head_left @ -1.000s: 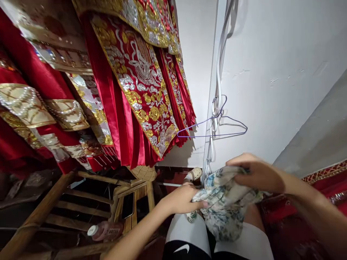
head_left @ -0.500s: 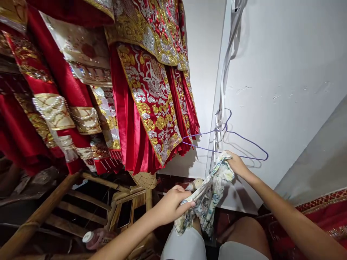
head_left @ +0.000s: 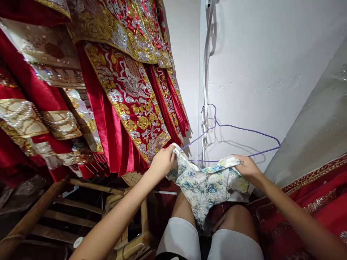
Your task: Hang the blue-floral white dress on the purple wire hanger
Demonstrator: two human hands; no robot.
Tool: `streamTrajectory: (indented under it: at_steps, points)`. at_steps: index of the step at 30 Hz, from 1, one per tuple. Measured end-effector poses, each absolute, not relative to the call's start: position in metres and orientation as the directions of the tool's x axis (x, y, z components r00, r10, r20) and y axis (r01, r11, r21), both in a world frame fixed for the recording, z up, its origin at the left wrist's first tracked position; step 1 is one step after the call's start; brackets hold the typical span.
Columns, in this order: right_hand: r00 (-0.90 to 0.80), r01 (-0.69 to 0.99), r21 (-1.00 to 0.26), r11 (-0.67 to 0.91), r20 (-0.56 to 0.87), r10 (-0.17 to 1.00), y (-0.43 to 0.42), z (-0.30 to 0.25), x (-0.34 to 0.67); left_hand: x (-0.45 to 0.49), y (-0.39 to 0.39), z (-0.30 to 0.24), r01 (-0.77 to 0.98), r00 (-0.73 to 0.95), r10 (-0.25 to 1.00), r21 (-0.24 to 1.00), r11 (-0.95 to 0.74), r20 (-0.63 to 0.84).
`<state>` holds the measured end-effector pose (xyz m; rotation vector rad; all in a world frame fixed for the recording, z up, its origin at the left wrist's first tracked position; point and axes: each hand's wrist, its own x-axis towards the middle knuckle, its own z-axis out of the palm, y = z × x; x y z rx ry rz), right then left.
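Observation:
A small floral garment in white, blue and green hangs spread between my two hands, above my knees. My left hand pinches its left top edge with closed fingers. My right hand grips its right top edge, fingers closed on the cloth. Just behind the garment a purple wire hanger hangs by its hook from a white strap on the wall. The hanger's bottom wire runs right behind the garment's top edge.
Red robes with gold and silver embroidery hang close on the left. A bamboo chair stands below them. A white wall is straight ahead. Red embroidered fabric lies at the right.
Both hands rose from my lap and drew apart, stretching the garment out wide. The hanger now sits tilted directly behind the garment's top edge.

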<state>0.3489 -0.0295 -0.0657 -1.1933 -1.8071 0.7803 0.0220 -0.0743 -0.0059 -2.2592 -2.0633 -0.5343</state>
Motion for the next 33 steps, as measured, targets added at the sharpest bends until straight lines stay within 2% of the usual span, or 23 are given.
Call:
streamTrajectory:
  at_steps: [4,8,10,12,15,17,19,23,25,29,33]
  points:
    - [-0.271,0.328,-0.870,0.369,0.288,0.918,-0.037,-0.071,0.332,0.037,-0.040,0.004,0.753,0.142,0.883,0.529,-0.390,0.448]
    - [-0.264,0.307,-0.883,0.355,0.279,0.923,-0.041,-0.073,0.327,0.045,-0.019,0.000,0.611,0.172,0.858,0.631,-0.479,0.485]
    - [-0.191,0.310,-0.875,0.372,0.326,0.926,-0.042,-0.069,0.335,0.044,-0.017,-0.002,0.597,0.204,0.867,0.645,-0.478,0.454]
    - [-0.019,0.344,-0.857,0.382,0.401,0.916,-0.041,-0.062,0.348,0.041,-0.019,-0.004,0.593,0.219,0.871,0.649,-0.477,0.440]
    - [0.238,0.397,-0.833,0.385,0.498,0.834,-0.033,-0.048,0.369,0.041,-0.025,-0.005,0.598,0.225,0.866,0.639,-0.484,0.446]
    - [0.305,0.461,-0.805,0.373,0.538,0.786,-0.027,-0.039,0.383,0.045,-0.028,-0.006,0.612,0.230,0.868,0.628,-0.481,0.440]
    - [0.296,0.587,-0.755,0.293,0.537,0.790,-0.023,-0.031,0.393,0.049,-0.030,-0.008,0.628,0.227,0.870,0.618,-0.474,0.437]
    - [0.180,0.815,-0.571,0.103,0.417,0.891,-0.029,-0.019,0.405,0.054,-0.030,-0.011,0.629,0.217,0.870,0.619,-0.471,0.442]
    - [0.175,0.836,-0.540,0.098,0.432,0.885,-0.037,-0.014,0.405,0.053,-0.029,-0.010,0.622,0.221,0.871,0.625,-0.472,0.439]
    - [0.178,0.797,-0.585,0.152,0.468,0.866,-0.041,-0.002,0.404,0.052,-0.031,-0.006,0.625,0.240,0.868,0.615,-0.481,0.435]
    - [0.097,0.846,-0.515,0.136,0.401,0.911,-0.020,0.010,0.407,0.047,-0.032,0.001,0.735,0.244,0.864,0.497,-0.461,0.441]
